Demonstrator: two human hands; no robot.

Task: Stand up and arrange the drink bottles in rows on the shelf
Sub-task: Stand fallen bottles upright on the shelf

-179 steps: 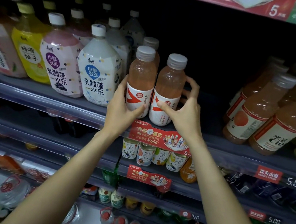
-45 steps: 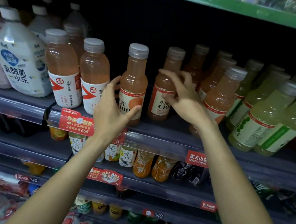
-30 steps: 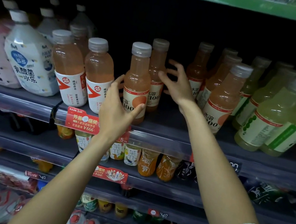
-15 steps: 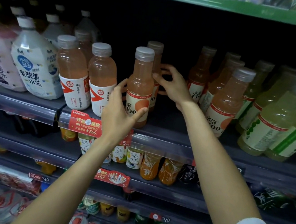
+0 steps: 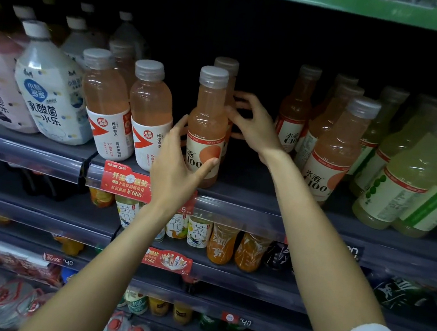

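Observation:
A pink-orange C100 bottle (image 5: 207, 124) with a grey cap stands upright at the front of the dark shelf (image 5: 249, 198). My left hand (image 5: 177, 165) wraps its lower label from the left. A second bottle of the same kind (image 5: 233, 67) stands right behind it, mostly hidden; my right hand (image 5: 254, 126) has its fingers curled around that one's side. A gap of bare shelf lies to the right, up to the row of further C100 bottles (image 5: 333, 151).
Two red-and-white labelled pink bottles (image 5: 148, 115) stand just left of my left hand, big white and pink jugs (image 5: 49, 94) further left. Pale green bottles (image 5: 408, 176) lean at the right. A red promo tag (image 5: 128, 184) hangs on the shelf edge. Lower shelves carry several smaller bottles.
My right hand has drawn the second C100 bottle leftward until it stands directly behind the front one. My left hand has stayed on the front bottle.

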